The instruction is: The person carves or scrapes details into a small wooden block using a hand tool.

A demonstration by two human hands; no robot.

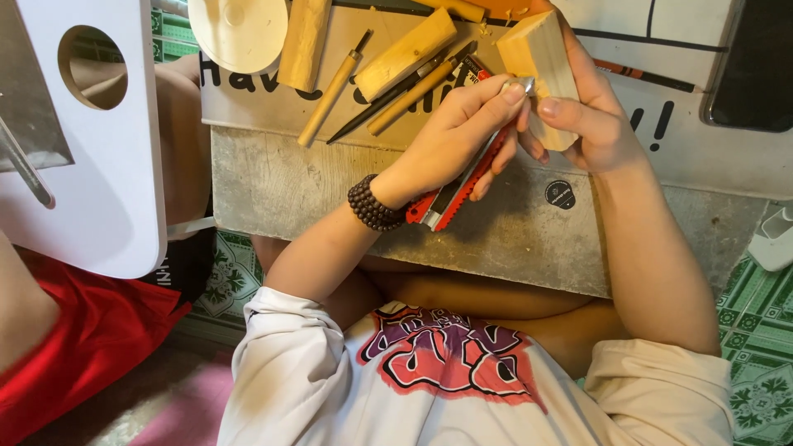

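Gripping a pale wood block (541, 62), right hand (591, 116); left hand (450, 140) clenching red utility knife (458, 186) beside it.

Pale smooth wood block (545, 58), red plastic/metal knife (458, 186), rough grey board (330, 190).

On the surface (273, 182), the right grip (591, 116) holds a wood block (541, 58) at the far edge, and the left grip (450, 136), just left of it, presses a utility knife (454, 194) against the block's near face. Left of the block lie carving tools (388, 91) side by side, with wood pieces (405, 54) among them and a round dish (238, 33) farthest left. A phone (756, 66) lies at the far right.
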